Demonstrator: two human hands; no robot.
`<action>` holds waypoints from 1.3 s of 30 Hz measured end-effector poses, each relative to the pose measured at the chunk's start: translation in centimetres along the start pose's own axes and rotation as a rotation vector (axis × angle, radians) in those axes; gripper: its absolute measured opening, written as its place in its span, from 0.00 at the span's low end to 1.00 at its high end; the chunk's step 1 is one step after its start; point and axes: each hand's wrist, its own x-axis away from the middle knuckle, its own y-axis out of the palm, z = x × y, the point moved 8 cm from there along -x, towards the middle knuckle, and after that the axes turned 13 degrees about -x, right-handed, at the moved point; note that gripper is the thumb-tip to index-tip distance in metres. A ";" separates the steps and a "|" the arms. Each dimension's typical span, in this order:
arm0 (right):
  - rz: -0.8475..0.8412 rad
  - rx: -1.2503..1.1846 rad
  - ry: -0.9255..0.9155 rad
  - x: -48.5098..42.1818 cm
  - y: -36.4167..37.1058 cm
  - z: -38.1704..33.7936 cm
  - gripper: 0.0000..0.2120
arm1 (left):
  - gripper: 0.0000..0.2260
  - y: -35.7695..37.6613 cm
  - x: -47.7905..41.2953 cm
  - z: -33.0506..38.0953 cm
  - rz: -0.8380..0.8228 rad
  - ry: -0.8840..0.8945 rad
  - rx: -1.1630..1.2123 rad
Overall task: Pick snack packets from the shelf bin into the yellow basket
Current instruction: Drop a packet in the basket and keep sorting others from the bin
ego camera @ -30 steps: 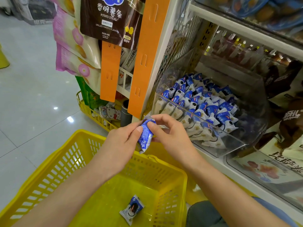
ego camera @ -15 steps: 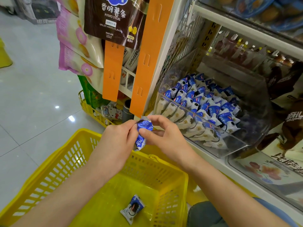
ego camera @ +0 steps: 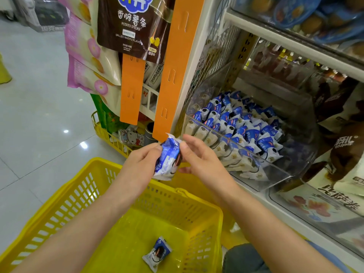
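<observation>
The left hand [ego camera: 140,166] and right hand [ego camera: 201,161] pinch one blue-and-white packet [ego camera: 167,157] between their fingers [ego camera: 156,149], above the far rim of the yellow basket [ego camera: 78,196], near the shelf bin [ego camera: 275,171]. Released here, it could strike the rim and tumble to the floor [ego camera: 39,115] instead of joining the other packet [ego camera: 157,254] already inside. A thin fingertip hold on slick wrapping could also slip.

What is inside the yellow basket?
One snack packet lies on the floor of the yellow basket. The left forearm covers part of that floor, so anything beneath cannot be seen. The left hand and right hand hold a second packet above its far rim.
</observation>
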 end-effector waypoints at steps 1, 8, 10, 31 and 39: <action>0.009 0.000 0.024 0.0 -0.2 0.2 0.19 | 0.23 0.2 0.1 0.2 -0.014 -0.012 0.017; 0.178 -0.073 -0.112 -0.3 -2.3 -1.8 0.03 | 0.08 2.0 0.0 1.1 -0.197 -0.014 0.073; 0.253 -0.077 -0.197 -0.2 -3.1 -2.8 0.04 | 0.05 2.5 -0.1 1.3 -0.256 0.031 -0.004; 0.549 0.865 0.054 -12.8 -18.6 -6.0 0.17 | 0.04 3.5 -4.3 2.5 -0.186 0.020 0.228; 0.493 0.989 0.083 -14.4 -19.1 -5.8 0.19 | 0.07 4.3 -4.7 1.7 -0.195 -0.015 0.187</action>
